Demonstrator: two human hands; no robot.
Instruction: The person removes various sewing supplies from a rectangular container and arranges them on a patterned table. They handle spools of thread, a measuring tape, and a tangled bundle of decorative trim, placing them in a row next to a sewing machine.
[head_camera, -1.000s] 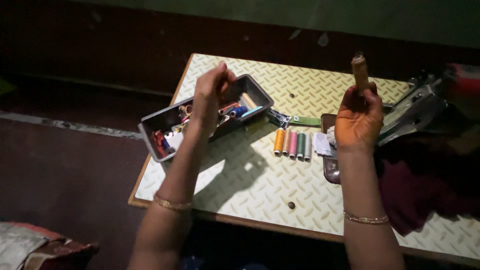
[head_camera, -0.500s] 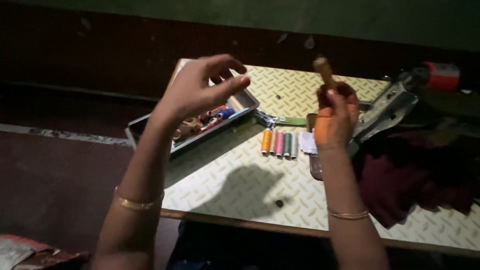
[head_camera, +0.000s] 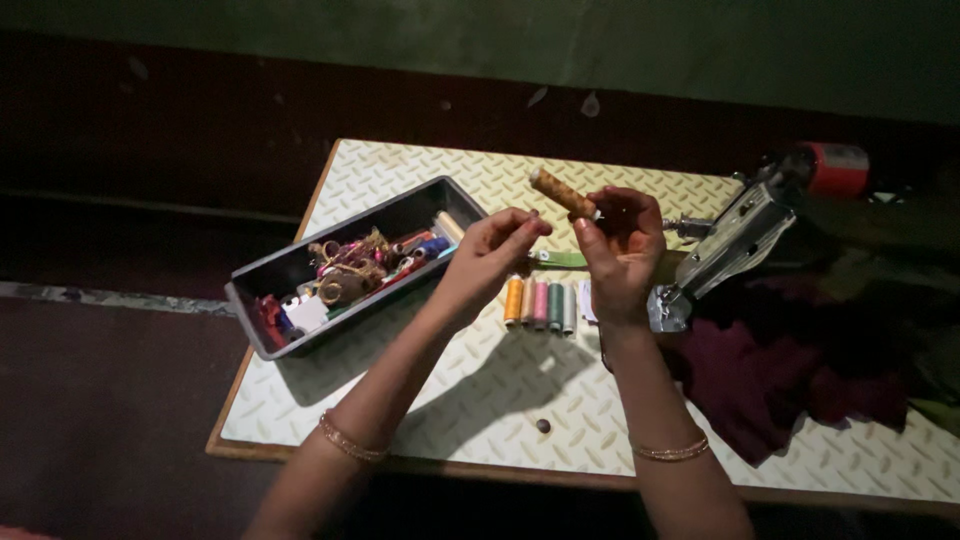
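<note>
Head view: both forearms rise from the near edge toward the middle of the desk, which has a pale, diamond-patterned top.
Bangles: a thin gold-coloured bangle on each wrist, left bangle and right bangle, nearest the camera.
Small dark disc: lies flat on the desk between the two forearms, apart from both.
Left hand: raised above the desk, fingers pinched narrowly together at their tips; whether a thread end sits between them is too fine to tell.
Right hand: raised beside the left, fingers closed on the lower end of a brown thread spool.
Spool axis: slants up and to the left from the right hand, its free end well above the left fingertips and leaning over toward them.
Nearer hand: the right hand holds the spool; the left fingertips are just beside the right ones, not touching the spool body.
Row of spools: orange, pink, green and pale ones stand side by side on the desk, under the gap between the hands.
Dark tray: left of the left hand, set at a slant, holding mixed spools and tangled thread.
Sewing machine: right of the right hand, farther back, with dark red cloth below it.
</note>
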